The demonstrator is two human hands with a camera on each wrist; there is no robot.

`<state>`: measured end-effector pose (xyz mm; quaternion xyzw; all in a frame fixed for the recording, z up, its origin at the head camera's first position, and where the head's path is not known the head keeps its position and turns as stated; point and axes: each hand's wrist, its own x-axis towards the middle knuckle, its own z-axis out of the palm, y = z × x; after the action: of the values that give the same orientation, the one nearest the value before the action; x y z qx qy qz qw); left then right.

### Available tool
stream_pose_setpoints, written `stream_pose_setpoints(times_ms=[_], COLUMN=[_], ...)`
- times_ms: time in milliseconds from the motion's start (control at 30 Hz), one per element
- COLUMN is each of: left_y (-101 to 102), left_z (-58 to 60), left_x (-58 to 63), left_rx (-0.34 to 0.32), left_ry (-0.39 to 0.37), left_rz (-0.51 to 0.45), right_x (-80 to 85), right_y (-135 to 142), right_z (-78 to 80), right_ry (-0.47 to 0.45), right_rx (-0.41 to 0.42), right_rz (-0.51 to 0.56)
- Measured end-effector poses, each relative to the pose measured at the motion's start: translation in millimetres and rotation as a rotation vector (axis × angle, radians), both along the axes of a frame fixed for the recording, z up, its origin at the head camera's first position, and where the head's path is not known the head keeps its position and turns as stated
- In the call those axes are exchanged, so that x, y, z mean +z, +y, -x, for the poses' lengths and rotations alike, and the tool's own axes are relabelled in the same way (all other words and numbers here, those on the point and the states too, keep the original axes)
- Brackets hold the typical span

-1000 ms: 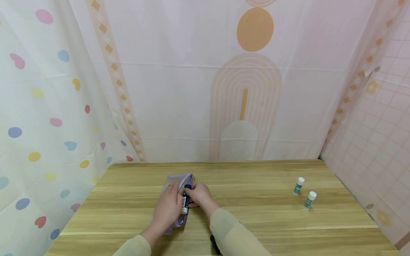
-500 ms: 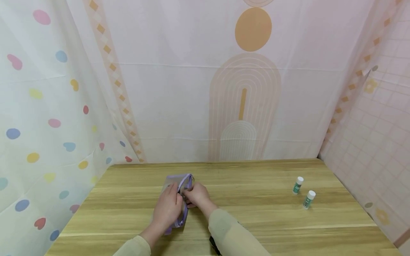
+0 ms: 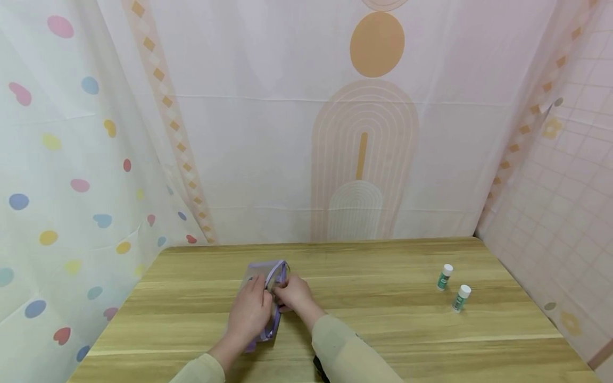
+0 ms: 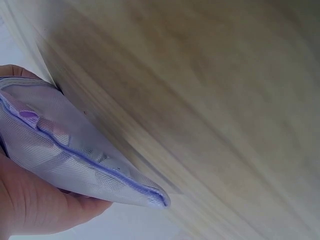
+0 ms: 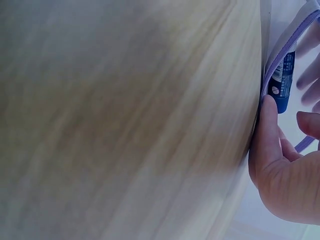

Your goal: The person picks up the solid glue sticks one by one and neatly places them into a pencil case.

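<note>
A translucent mesh zip pouch (image 3: 258,269) with purple trim lies left of centre on the table. My left hand (image 3: 250,307) grips it from the left, and in the left wrist view its thumb and fingers lie on opposite sides of the mesh pouch (image 4: 85,150). At the unzipped opening, my right hand (image 3: 294,296) holds the right rim, some fingers outside it. In the right wrist view a dark blue glue stick (image 5: 283,84) lies within the opening, partly behind the purple rim, close to the right fingertips. From the head camera the hands hide that glue stick.
Two glue sticks with white caps and green labels, the farther one (image 3: 445,277) and the nearer one (image 3: 462,299), stand at the right of the wooden table (image 3: 383,319). A black object (image 3: 320,368) shows under the right sleeve. Patterned curtains hang behind and beside the table.
The dark blue glue stick, pinched by my right hand above the opening a second ago, has gone down into the pouch. My right fingers have shifted slightly left; the left hand stays put.
</note>
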<state>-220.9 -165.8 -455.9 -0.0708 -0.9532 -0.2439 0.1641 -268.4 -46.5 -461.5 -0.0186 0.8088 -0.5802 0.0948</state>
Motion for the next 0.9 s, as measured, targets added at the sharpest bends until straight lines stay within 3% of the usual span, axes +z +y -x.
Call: stream_pose_setpoints(times_ms=[900], left_y=[-0.5], left_z=[2.7], left_x=[-2.8], left_rx=[0.002], left_ry=[0.045], left_rz=[-0.002], right_x=[1.7], right_y=[6.9], right_z=[-9.0], right_ry=[-0.047], right_rx=[0.035], right_rz=[0.147])
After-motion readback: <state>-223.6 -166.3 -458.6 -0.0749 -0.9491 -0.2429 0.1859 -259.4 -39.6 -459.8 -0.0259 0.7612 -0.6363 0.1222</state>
